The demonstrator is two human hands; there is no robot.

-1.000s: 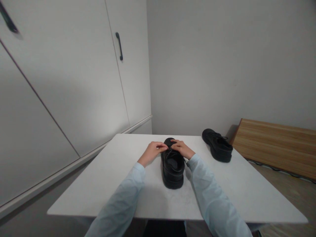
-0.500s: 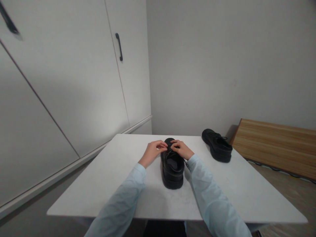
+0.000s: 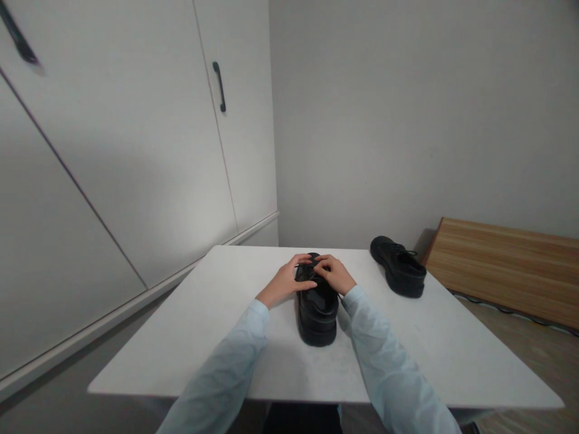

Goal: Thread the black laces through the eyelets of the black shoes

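Observation:
A black lace-up shoe (image 3: 317, 322) stands on the white table (image 3: 217, 355), its toe pointing away from me and its heel toward me. Over the laces, from the left side, comes my left hand (image 3: 289, 280), thumb and fingers spread apart and touching the shoe's upper. From the right, my right hand (image 3: 333, 274) has its fingertips pinched together at the lacing; what they hold is too small to make out. A dark lace end shows by my right wrist. The second black shoe (image 3: 404, 274) sits at the table's right rear, its laces on top.
White cabinet doors (image 3: 136, 150) with dark handles rise at the left. A grey wall (image 3: 407, 120) stands behind the table. To the right, beyond the table edge, is a wood-grain board (image 3: 506, 265) above the floor.
My left thumb has parted from the fingers and moved down toward the shoe opening, so the left pinch has opened. My right hand has hardly moved.

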